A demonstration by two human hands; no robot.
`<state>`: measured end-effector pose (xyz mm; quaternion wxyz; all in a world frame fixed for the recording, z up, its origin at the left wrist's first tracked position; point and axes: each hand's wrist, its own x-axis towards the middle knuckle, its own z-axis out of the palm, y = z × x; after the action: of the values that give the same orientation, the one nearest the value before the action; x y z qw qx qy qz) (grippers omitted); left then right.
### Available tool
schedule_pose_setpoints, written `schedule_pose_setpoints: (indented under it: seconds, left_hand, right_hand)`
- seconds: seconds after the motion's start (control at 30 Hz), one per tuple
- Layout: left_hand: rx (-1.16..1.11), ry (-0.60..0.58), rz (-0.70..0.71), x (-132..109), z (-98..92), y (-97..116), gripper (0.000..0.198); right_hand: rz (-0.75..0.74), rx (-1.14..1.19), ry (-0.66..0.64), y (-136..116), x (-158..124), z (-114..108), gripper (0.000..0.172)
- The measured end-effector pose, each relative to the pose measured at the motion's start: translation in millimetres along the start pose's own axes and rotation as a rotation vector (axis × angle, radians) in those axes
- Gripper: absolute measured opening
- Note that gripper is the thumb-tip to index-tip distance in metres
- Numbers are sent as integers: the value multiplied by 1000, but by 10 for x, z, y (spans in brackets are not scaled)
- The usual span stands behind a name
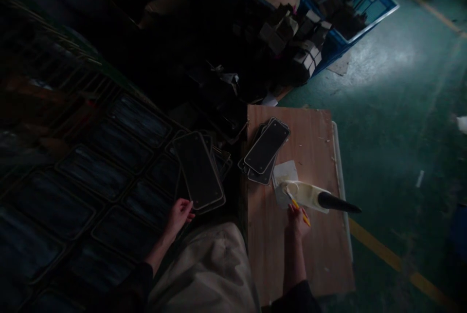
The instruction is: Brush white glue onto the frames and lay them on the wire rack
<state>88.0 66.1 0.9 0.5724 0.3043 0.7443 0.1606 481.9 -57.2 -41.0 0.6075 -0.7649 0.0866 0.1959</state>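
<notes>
Yellow-handled tool (301, 211) sits pinched in right hand (297, 224) (left hand (178, 216), loosely open, touches dark panel (199, 169)).

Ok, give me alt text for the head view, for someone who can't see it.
In a dim workshop, the person's right hand holds a thin yellow tool beside a cream container on a wooden board, while the left hand touches a dark rounded panel. More panels are stacked on the board; a blue crate stands beyond.
</notes>
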Motion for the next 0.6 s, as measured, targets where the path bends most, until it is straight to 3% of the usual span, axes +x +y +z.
schedule_pose_setpoints:
  seconds: [0.13, 0.23, 0.43, 0.6]
  left_hand:
    - [0, -5, -35, 2, 17, 81, 43]
    - [-14, -9, -44, 13, 22, 66, 45]
    - [-59, -16, 18, 108, 66, -121, 40]
    - [-134, -36, -20, 122, 66, -154, 38]
  right_hand:
    - [13, -4, -14, -166, -386, -54, 41]
    - [-9, -76, -191, -424, -738, 149, 45]
    - [-231, -266, -711, -883, -1362, 1128, 41]
    - [-713, -486, -1220, -988, -1698, 1916, 27]
